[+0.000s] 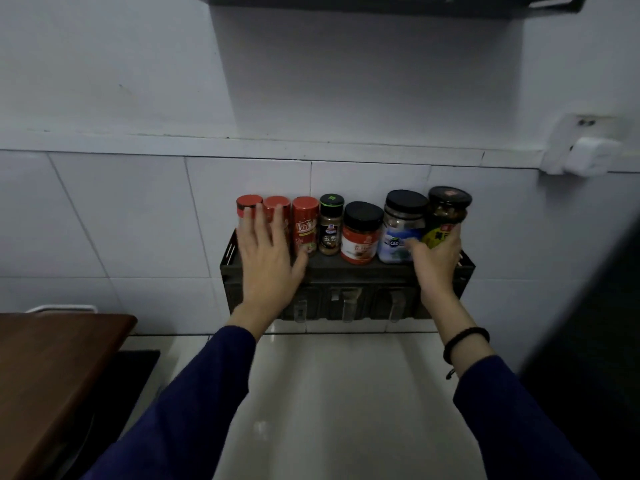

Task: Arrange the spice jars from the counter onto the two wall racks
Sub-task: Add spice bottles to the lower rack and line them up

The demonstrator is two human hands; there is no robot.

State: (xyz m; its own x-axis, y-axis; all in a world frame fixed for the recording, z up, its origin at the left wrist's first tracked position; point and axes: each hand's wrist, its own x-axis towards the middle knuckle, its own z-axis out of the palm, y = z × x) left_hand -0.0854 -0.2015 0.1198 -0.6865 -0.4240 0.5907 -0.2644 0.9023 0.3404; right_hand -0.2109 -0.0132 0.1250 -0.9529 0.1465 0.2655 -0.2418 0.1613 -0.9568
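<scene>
A black wall rack (346, 271) hangs on the tiled wall and carries a row of several spice jars. From the left stand three red-capped shakers (304, 223), a slim dark five-spice jar (330, 225), a short red jar with a black lid (362, 233) and a blue-labelled jar (401, 226). At the rack's right end my right hand (438, 251) grips a dark jar with a green-yellow label (448, 213). My left hand (266, 258) is spread flat, fingers apart, against the two leftmost shakers. A second rack (381, 3) shows only as a dark underside at the top edge.
Below the rack lies a glossy white counter (329, 393). A brown wooden board (52, 368) and a black hob (131, 368) sit at the left. A white socket with a plug (578, 150) is on the wall at the right. A dark object fills the right edge.
</scene>
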